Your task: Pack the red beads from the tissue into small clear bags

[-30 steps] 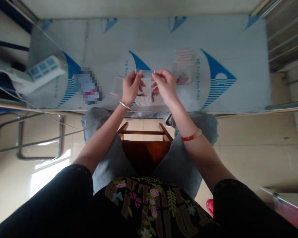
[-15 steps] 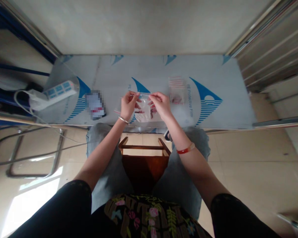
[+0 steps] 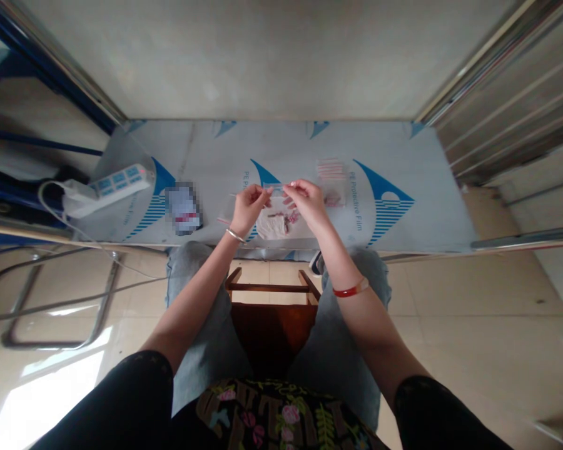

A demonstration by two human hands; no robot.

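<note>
A small clear plastic bag (image 3: pixel 276 188) is stretched between my two hands over the table. My left hand (image 3: pixel 251 206) pinches its left upper corner between thumb and fingertips. On the opposite corner, my right hand (image 3: pixel 307 200) is closed in a similar pinch. Just below the fingers lie a beige cloth-like piece (image 3: pixel 272 226) and a cluster of small dark red pieces (image 3: pixel 291 217). I cannot tell whether these are inside the bag or under it. To the right of my right hand lies an overlapping stack of clear bags with red-striped tops (image 3: pixel 331 169).
The film-covered table (image 3: pixel 281 140) ends at a pale wall. A phone-like device (image 3: pixel 182 208), pixelated, lies left of my left hand. Farther left is a white power strip (image 3: pixel 122 181) with a cable over the table edge. A wooden stool (image 3: pixel 272 325) is between my knees.
The view has tilted slightly, so the table sits lower. Both hands still pinch the bag's top; the beige piece now shows more plainly below them.
</note>
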